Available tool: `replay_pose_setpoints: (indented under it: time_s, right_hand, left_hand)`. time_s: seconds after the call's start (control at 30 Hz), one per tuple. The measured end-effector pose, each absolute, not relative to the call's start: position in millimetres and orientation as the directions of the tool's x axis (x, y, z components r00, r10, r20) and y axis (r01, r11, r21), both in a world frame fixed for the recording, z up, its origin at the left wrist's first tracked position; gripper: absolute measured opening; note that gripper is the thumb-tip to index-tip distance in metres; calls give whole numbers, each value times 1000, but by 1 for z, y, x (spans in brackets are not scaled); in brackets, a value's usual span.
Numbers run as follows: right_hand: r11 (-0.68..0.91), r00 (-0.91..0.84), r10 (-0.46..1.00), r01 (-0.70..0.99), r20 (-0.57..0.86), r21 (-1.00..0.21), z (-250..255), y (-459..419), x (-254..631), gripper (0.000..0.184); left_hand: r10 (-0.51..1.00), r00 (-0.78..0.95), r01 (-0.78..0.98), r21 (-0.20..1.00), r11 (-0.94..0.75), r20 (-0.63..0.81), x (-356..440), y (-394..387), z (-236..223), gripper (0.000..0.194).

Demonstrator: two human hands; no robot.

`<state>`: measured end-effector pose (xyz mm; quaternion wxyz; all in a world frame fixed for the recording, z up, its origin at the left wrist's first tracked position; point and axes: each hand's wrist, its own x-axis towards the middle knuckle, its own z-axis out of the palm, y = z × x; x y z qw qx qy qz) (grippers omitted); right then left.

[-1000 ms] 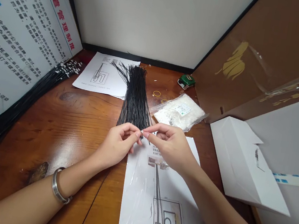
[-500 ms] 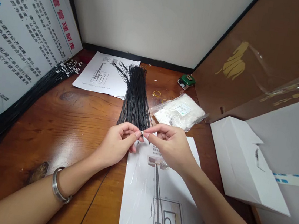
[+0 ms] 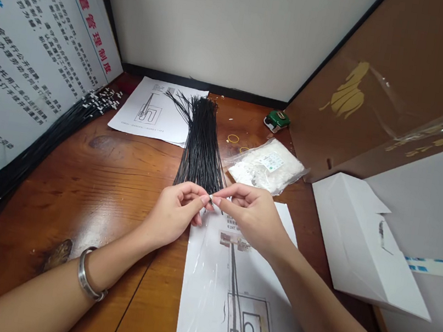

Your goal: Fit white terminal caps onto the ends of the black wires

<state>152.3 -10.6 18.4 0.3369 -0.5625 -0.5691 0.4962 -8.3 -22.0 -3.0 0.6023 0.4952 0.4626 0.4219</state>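
My left hand [image 3: 175, 214] and my right hand [image 3: 257, 218] meet fingertip to fingertip over the top of a printed sheet [image 3: 204, 280]. A tiny white connector [image 3: 210, 197] shows between the fingertips, pinched by my right thumb and forefinger. My left thumb and forefinger close on a thin black wire, mostly covered by the fingers. Just beyond the hands lies a bundle of black wires [image 3: 203, 141], its near ends fanned out. A clear bag of small white parts [image 3: 265, 167] rests behind my right hand.
Along the left board [image 3: 24, 64] lies another bundle of black wires [image 3: 36, 152] with white connectors on its far ends. A second printed sheet [image 3: 128, 119], a green tape measure [image 3: 277, 121] and yellow rubber bands [image 3: 233, 139] sit farther back. A white box [image 3: 364, 243] stands at right.
Both hands stay in almost the same place, with only a slight shift at the fingertips around the white connector. Nothing else has visibly moved.
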Motion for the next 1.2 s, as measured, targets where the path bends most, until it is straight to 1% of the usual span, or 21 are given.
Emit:
replay_pose_setpoints:
  time_s: [0.27, 0.47, 0.7, 1.03, 1.2]
  right_hand:
    - [-112, -90, 985, 304, -145, -946, 18, -10, 154, 15]
    - [-73, -124, 985, 321, -118, -944, 18, -10, 153, 14]
    - [-77, -110, 987, 339, -120, -938, 20, -9, 155, 13]
    - [-78, -127, 984, 342, -128, -936, 23, -11, 154, 10]
    - [-118, -130, 977, 318, -166, -941, 20, -10, 155, 12]
  left_hand:
    - [963, 227, -73, 983, 168, -148, -9, -21, -2, 12]
    - [963, 224, -69, 983, 170, -151, -8, -21, -2, 13]
    - [957, 218, -92, 972, 216, -192, -8, -20, -2, 14]
    - [962, 210, -107, 973, 202, -177, -8, -21, -2, 15]
    - [961, 196, -116, 968, 223, -198, -8, -21, -1, 13]
